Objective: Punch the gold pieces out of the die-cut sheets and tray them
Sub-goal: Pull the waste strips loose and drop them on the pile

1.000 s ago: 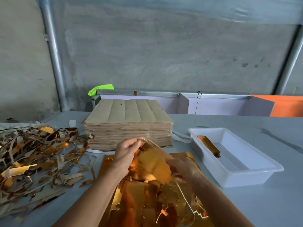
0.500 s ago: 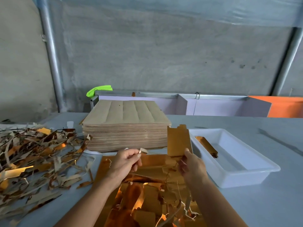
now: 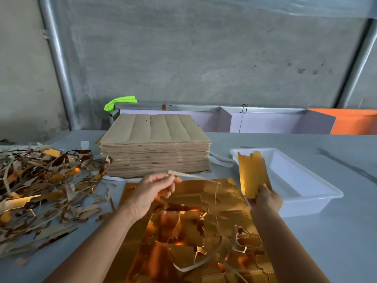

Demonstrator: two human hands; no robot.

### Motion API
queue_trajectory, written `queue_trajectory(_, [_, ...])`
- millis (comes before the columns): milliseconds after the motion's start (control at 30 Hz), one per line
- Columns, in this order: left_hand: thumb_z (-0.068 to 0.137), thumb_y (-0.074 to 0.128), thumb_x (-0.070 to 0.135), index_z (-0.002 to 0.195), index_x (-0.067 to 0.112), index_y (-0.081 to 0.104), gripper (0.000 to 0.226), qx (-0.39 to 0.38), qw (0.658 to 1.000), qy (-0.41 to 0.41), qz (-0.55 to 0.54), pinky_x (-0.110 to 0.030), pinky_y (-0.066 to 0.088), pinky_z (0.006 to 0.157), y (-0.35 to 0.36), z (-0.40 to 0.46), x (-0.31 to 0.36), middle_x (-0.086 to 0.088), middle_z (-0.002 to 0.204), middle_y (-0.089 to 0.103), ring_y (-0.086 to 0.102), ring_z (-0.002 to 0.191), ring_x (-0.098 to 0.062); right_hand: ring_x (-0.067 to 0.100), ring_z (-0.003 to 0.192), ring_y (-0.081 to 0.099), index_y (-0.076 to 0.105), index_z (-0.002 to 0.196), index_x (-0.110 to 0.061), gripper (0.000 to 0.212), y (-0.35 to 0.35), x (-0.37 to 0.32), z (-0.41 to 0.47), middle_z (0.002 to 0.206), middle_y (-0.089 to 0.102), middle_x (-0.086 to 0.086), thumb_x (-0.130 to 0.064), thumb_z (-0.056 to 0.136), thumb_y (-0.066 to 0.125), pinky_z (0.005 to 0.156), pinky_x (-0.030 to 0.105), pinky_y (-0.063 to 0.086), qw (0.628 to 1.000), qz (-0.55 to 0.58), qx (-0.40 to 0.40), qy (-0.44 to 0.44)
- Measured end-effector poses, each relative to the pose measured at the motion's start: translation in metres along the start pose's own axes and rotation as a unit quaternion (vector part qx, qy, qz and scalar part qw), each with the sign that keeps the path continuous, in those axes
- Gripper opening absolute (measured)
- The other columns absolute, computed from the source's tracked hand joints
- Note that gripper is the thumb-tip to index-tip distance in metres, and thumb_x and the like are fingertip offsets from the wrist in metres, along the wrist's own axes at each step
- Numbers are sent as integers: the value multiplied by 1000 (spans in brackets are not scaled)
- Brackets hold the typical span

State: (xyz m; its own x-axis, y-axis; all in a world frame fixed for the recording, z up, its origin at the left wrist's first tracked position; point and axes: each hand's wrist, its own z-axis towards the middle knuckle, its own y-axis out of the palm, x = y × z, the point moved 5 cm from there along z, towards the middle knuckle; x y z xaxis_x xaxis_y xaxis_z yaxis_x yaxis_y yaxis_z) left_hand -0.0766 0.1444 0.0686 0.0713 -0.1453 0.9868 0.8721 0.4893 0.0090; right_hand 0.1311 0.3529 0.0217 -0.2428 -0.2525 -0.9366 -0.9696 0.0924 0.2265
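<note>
Nearest the camera, a gold die-cut sheet (image 3: 183,231) lay flat on the grey table (image 3: 336,242), its surface torn into loose flaps and curled offcuts. Both forearms reached over it.

The left hand (image 3: 150,194) hovered above the far half of the sheet, fingers curled, thumb and fingertips pinching one end of a thin scrap strip (image 3: 189,176). The strip ran rightward from the pinch, clear of the sheet, and a finer thread of waste trailed from it down toward the sheet.

The right hand (image 3: 265,201) was at the sheet's right edge, just beside the near wall of the white tray (image 3: 318,198). Its fingers gripped the lower end of a gold piece (image 3: 252,176), which stood nearly upright above the hand, its top overlapping the tray's near left corner in this view. Whether the piece touched the tray could not be told.

To the left, a heap of gold and brown scraps (image 3: 40,190) spread across the table, well apart from the tray.

Beyond the hands stood a tall stack of brown sheets (image 3: 155,148), backs upward. Behind it ran a low pale partition (image 3: 265,121) with a bright green cloth (image 3: 120,102) at its left end and an orange panel (image 3: 355,121) at its right, before a concrete wall (image 3: 204,58).
</note>
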Motion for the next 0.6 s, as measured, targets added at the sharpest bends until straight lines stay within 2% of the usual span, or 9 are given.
queue_trajectory(67, [83,56,21,83,7,74,23,-35,998,7,-61,-21,46,55,-3,5,8,-6,66,60,52,59,-14,26,75,58,59,116,-1,26,0,-6,2,84,59,10,-14,96,48,75,41,52,997,-51,-18,-49])
queue_trajectory(167, [88,57,21,84,7,75,23,-105,989,10,-106,-22,43,49,-5,12,16,-4,60,57,48,52,-13,27,77,55,61,110,2,24,4,-18,6,86,58,12,-5,93,46,69,41,52,966,-193,-59,-164])
queue_trajectory(233, [84,69,30,84,6,73,24,-151,979,14,-133,-22,39,47,-4,16,22,-2,56,55,45,48,-11,25,88,56,58,125,-13,33,11,-27,0,101,58,6,-5,96,45,75,43,54,924,-266,-92,-259])
queue_trajectory(300, [77,76,35,83,7,72,29,-184,972,13,-148,-21,35,46,-2,20,26,0,53,53,43,45,-10,21,91,54,52,134,-24,43,21,-35,-9,104,53,-2,-4,98,42,78,38,50,874,-315,-114,-351])
queue_trajectory(367, [77,77,36,82,8,72,28,-202,967,17,-156,-20,31,46,1,22,28,2,52,52,41,44,-9,22,93,59,62,124,-22,39,33,-33,-18,100,60,-1,-2,97,42,82,32,48,810,-386,-157,-414])
queue_trajectory(433, [78,76,35,82,9,72,27,-208,963,22,-168,-23,27,46,5,24,28,2,52,50,40,43,-8,18,98,61,67,114,-20,32,45,-15,-26,109,64,0,-5,97,45,89,26,49,719,-506,-213,-426])
queue_trajectory(500, [78,76,33,82,8,72,26,-200,961,27,-190,-23,26,45,7,27,25,2,51,49,39,43,-8,10,93,60,63,116,-21,26,52,10,-36,110,62,-3,-12,99,45,85,22,51,638,-584,-274,-420])
queue_trajectory(533, [81,73,31,82,8,72,23,-187,961,30,-200,-23,27,45,8,29,23,1,51,49,39,43,-8,7,86,59,62,113,-20,23,53,21,-42,103,61,-5,-14,99,45,79,21,51,630,-588,-304,-405])
queue_trajectory(600, [89,59,25,80,9,73,23,-138,967,36,-210,-21,29,45,6,33,18,2,51,49,39,43,-8,7,81,58,62,106,-19,16,54,35,-53,95,59,-5,-19,98,48,78,24,53,646,-560,-357,-377])
